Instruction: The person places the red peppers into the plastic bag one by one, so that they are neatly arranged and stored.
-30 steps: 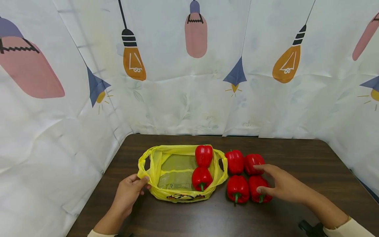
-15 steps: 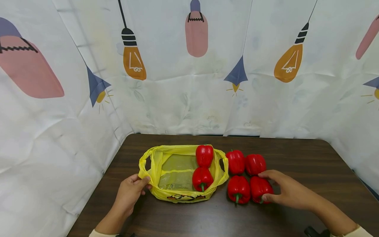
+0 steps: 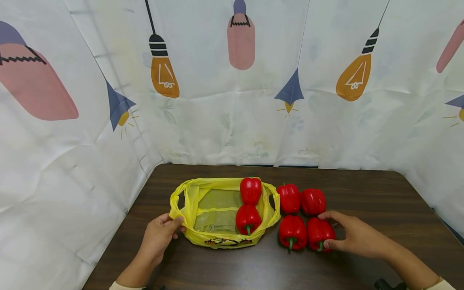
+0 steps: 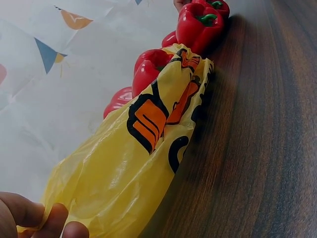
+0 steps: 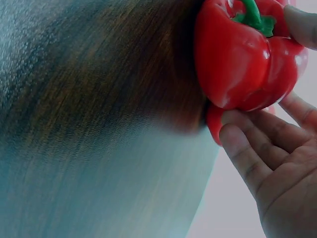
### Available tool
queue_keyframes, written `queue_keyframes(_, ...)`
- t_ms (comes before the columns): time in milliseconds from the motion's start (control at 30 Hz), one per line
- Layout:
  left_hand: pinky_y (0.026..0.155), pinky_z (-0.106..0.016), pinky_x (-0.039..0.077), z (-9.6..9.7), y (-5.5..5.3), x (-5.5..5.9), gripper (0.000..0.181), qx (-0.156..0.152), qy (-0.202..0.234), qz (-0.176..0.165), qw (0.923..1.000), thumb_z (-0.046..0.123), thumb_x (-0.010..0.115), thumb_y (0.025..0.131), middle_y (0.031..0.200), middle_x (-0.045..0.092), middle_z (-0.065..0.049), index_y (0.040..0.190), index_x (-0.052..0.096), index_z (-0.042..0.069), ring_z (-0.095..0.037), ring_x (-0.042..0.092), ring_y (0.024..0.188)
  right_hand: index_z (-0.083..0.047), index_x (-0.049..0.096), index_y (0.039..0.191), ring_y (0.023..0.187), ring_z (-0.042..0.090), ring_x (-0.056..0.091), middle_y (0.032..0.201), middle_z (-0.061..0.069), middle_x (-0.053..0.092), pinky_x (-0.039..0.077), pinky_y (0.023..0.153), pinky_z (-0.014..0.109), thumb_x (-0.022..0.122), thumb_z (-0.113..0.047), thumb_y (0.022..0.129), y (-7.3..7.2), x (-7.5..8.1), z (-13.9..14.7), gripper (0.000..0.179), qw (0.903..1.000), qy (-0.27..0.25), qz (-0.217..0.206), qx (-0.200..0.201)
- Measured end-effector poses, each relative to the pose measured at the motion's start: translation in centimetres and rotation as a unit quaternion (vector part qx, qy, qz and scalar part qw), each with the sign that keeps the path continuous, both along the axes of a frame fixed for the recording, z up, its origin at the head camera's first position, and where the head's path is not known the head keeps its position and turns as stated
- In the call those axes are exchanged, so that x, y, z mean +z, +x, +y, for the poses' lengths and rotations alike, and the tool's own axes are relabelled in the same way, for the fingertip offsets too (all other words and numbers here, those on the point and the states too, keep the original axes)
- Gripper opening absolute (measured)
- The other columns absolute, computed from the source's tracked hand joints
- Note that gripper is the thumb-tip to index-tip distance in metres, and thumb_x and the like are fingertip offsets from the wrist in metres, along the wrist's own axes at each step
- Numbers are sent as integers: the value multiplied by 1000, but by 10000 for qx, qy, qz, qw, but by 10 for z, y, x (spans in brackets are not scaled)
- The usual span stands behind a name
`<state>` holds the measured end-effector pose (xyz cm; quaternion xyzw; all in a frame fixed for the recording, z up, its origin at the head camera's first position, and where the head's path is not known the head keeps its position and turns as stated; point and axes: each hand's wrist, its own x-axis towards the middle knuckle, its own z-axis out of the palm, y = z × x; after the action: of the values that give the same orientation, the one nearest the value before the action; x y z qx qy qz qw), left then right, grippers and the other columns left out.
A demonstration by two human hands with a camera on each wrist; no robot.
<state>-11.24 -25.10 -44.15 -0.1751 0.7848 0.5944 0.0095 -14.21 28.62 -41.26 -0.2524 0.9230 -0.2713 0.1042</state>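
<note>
A yellow plastic bag (image 3: 197, 238) lies with its mouth spread, and my left hand (image 3: 158, 234) pinches its near left edge between thumb and fingers. Two red bell peppers sit inside at the bag's right end, one rear pepper (image 3: 250, 191) and one front pepper (image 3: 248, 217). To the right of the bag, several more red bell peppers stand in two rows. My right hand (image 3: 357, 235) grips the front right bell pepper (image 3: 319, 230) from its right side. In the right wrist view the thumb lies by the green stem (image 5: 252, 15) and the fingers reach round the opposite side.
Beside the gripped one stand a front left pepper (image 3: 292, 230), a back left pepper (image 3: 289, 199) and a back right pepper (image 3: 313, 201). All rest on a dark wood-grain table (image 3: 232, 270). A printed white curtain (image 3: 217, 121) hangs behind and at the left.
My right hand has come down and toward me from above the right-hand peppers onto the front right bell pepper and closed round it. The left hand keeps its hold on the bag.
</note>
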Motion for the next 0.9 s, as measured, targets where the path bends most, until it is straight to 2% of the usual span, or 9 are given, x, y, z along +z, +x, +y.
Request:
queue_keyframes(400, 69, -34, 52, -1, 0, -2, 38, -36, -39, -27, 10000, 27, 71, 99, 86, 77, -8, 122, 67, -3, -27, 62, 78, -19, 60, 128, 104, 12, 63, 121, -9, 65, 55, 84, 34, 84, -56, 80, -1, 4, -1, 65, 10000, -38, -53, -35)
queue_keyframes(633, 69, -33, 51, 0, -1, 0, 34, -46, -67, 6, 10000, 25, 70, 99, 84, 76, -9, 119, 68, -2, -27, 62, 77, -20, 59, 135, 107, 17, 65, 121, -8, 67, 57, 83, 32, 82, -59, 80, 0, 23, 2, 71, 9994, -162, 150, -256)
queue_keyframes(767, 69, -34, 51, 1, 0, 2, 34, -52, -119, 5, 9999, 24, 70, 100, 84, 76, -9, 120, 67, -3, -27, 61, 77, -22, 58, 137, 110, 21, 64, 123, -7, 67, 56, 85, 37, 82, -60, 79, -1, 34, 0, 73, 9985, -158, 359, -380)
queue_keyframes(900, 69, -33, 51, 1, 1, 3, 35, -45, -109, -1, 9999, 24, 70, 100, 84, 76, -9, 121, 67, -4, -27, 62, 78, -23, 59, 138, 113, 22, 63, 128, -3, 66, 55, 89, 49, 82, -60, 79, -3, 41, -6, 73, 9976, -204, 536, -395)
